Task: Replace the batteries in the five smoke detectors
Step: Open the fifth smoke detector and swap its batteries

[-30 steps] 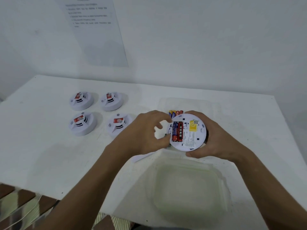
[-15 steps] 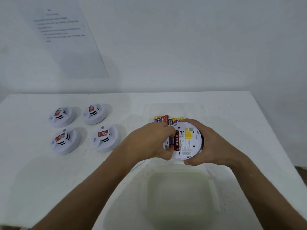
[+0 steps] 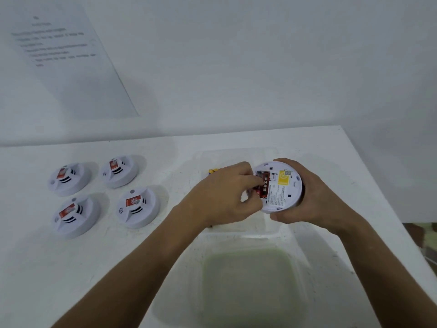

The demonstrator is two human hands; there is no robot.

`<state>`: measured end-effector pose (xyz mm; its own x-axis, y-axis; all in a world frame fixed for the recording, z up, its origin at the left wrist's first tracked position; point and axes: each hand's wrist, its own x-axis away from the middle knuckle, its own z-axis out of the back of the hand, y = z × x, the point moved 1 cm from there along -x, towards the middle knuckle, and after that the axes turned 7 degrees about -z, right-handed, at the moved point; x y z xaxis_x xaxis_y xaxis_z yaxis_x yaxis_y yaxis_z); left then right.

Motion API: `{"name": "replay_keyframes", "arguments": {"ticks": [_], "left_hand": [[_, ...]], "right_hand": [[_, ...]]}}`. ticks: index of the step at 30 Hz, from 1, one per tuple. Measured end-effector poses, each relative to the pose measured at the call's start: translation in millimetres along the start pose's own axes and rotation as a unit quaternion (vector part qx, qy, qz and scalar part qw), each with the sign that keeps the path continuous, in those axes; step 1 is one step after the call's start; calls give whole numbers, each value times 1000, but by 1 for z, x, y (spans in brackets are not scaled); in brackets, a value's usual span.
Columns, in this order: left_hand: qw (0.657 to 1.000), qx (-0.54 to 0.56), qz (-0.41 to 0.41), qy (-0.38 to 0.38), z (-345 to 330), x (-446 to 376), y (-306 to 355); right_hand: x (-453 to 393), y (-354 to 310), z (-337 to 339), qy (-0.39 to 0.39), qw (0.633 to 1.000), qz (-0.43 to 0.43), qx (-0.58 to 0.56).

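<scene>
Above the white surface (image 3: 236, 143), we see the right hand (image 3: 305, 197) wrapped around the rim of a detector (image 3: 281, 188), its back turned up and its bay uncovered. The left hand (image 3: 222, 197) curls its fingertips onto a red battery (image 3: 264, 188) lying in that bay, pinching it. Loose batteries (image 3: 214, 171) lie just behind the left hand, mostly hidden. Four more detectors (image 3: 138, 207) sit face up in a square at left. A clear tub (image 3: 248, 287) stands nearest us. A printed sheet (image 3: 68, 58) hangs on the wall.
</scene>
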<state>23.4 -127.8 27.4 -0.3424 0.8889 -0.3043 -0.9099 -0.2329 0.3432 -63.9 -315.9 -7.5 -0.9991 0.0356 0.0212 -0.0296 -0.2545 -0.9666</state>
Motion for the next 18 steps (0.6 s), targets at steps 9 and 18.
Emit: {"name": "replay_keyframes", "arguments": {"ticks": [9,18], "left_hand": [[957,215,182,73,9,-36,-22],[938,204,277,-36,-22,-75,-81]], "right_hand": [[3,9,26,75,997,-6,24],[14,20,45,105,994,-26,35]]}}
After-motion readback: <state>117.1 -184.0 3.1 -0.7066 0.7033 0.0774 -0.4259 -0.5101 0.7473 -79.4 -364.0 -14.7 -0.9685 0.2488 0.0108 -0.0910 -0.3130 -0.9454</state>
